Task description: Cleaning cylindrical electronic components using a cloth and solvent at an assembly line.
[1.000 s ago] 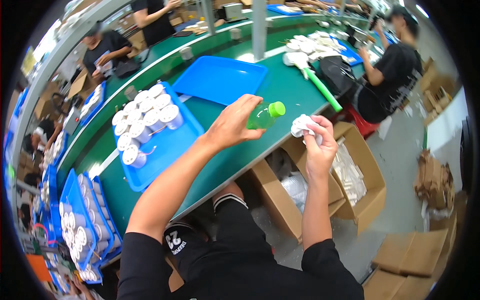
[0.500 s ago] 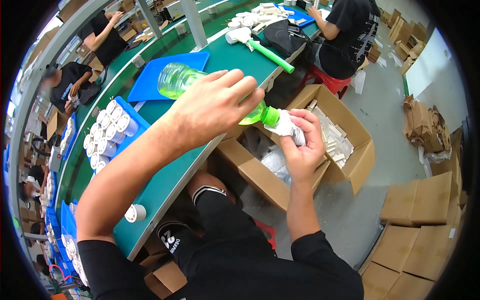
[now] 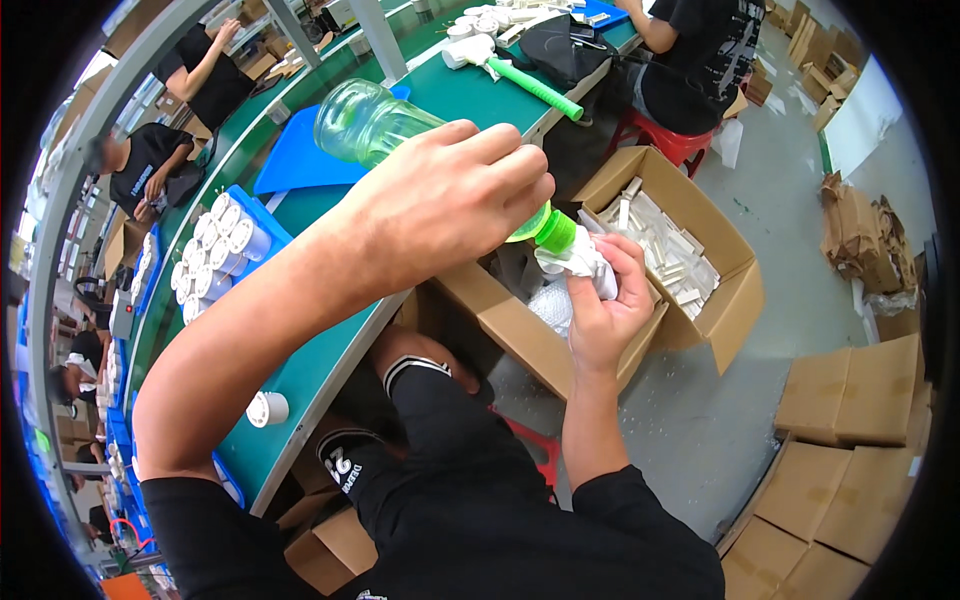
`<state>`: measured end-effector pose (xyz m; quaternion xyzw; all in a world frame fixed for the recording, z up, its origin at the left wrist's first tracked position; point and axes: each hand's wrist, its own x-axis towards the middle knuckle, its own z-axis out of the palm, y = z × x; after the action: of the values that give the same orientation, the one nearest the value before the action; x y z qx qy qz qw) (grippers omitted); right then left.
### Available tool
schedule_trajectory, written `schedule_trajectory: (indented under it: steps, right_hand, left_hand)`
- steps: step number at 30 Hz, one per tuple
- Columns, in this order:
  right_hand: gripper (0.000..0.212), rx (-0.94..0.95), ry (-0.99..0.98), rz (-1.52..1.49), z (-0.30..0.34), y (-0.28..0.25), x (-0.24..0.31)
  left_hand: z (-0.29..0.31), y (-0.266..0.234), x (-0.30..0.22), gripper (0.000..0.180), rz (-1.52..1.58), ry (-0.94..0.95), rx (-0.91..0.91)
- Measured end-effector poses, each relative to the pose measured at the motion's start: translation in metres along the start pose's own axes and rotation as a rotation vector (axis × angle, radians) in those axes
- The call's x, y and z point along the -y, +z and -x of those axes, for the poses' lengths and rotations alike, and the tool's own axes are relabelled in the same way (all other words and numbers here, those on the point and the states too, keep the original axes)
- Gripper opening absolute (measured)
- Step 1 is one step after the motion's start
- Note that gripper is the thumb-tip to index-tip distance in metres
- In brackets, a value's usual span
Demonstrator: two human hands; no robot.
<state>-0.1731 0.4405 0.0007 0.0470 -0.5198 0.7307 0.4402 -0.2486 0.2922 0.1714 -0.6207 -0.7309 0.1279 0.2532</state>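
Observation:
My left hand (image 3: 455, 190) is wrapped round a clear green plastic bottle (image 3: 372, 122), tilted so that its green-capped neck points down to the right. Against that neck, my right hand (image 3: 612, 295) pinches a crumpled white cloth or tissue (image 3: 580, 262). Part of the bottle's middle is hidden behind my left fingers. Both hands are raised over the front edge of the green workbench (image 3: 325, 345), above an open carton (image 3: 520, 325) holding bubble wrap.
White round parts (image 3: 215, 250) fill a blue tray on the bench, and one white part (image 3: 267, 408) stands alone near the edge. A green-handled hammer (image 3: 515, 75) lies farther back. Another open carton (image 3: 735, 300) contains white strips. A person (image 3: 690, 60) sits at the far right.
The bottle has tipped more steeply, its base rising and its liquid shifting toward the neck. Both hands have moved slightly right and down, still holding bottle and cloth.

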Motion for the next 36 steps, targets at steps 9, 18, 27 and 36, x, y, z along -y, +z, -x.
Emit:
schedule_trajectory:
  steps: [9, 18, 27, 36]
  right_hand:
    - [0.031, 0.006, 0.012, 0.007, 0.006, -0.005, -0.003]
    - [0.027, 0.018, 0.071, -0.073, 0.013, 0.003, -0.01]
    - [0.026, 0.046, 0.096, -0.197, 0.014, 0.011, -0.022]
    - [0.025, 0.075, 0.125, -0.254, 0.016, 0.015, -0.028]
  left_hand:
    - [0.005, 0.004, -0.005, 0.041, 0.044, -0.035, 0.007]
    - [0.023, 0.014, -0.003, 0.05, 0.098, -0.102, 0.01]
    - [0.039, 0.016, 0.004, 0.063, 0.162, -0.131, 0.008]
    - [0.048, 0.019, 0.004, 0.069, 0.149, -0.149, 0.009]
